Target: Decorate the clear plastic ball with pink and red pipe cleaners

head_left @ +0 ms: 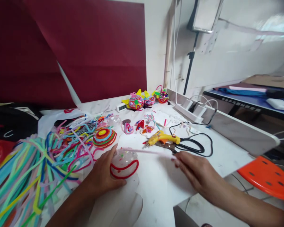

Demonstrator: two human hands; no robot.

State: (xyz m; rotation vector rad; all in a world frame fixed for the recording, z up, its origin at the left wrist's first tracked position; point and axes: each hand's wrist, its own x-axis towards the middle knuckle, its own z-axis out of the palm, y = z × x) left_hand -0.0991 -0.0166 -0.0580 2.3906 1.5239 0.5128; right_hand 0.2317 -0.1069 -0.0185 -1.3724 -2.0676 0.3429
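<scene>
My left hand (103, 172) is closed round the left side of a clear, rounded plastic piece (125, 160), thumb below and fingers behind. A red pipe cleaner (126, 177) forms a curved loop on its front. From the top of the plastic piece a pale pink pipe cleaner (149, 152) stretches to the right. Its far end is pinched in the fingertips of my right hand (196, 168); whether the near end is fixed to the plastic cannot be told. Just beyond my right hand lie a yellow glue gun (162, 137) and black-handled scissors (195, 145).
Bundles of coloured pipe cleaners (35, 170) cover the left side, beside a striped coiled disc (104, 137). Finished fish-like crafts (135, 101) and a small digital timer (121, 107) stand at the back. A power strip (188, 113) runs along the right edge, near an orange stool (266, 178).
</scene>
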